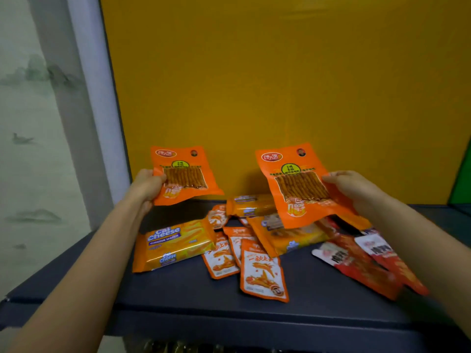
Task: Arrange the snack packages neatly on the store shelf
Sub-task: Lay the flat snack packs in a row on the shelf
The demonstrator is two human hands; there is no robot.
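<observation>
Hands apart, both raised over the dark shelf [178,296]. Left hand [146,186] pinches one orange stick-snack pack [184,174] by its left edge; right hand [356,189] grips a matching pack [295,184] by its right edge. Below and between them, loose on the shelf: Cal Cheese wafer pack [173,247], small orange sachets [262,271], red packs [367,263] under the right forearm.

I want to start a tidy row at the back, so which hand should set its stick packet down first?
Left, probably. The left hand holds the left stick packet over bare shelf by the back wall; the right hand holds the right stick packet above the pile of packages.
</observation>
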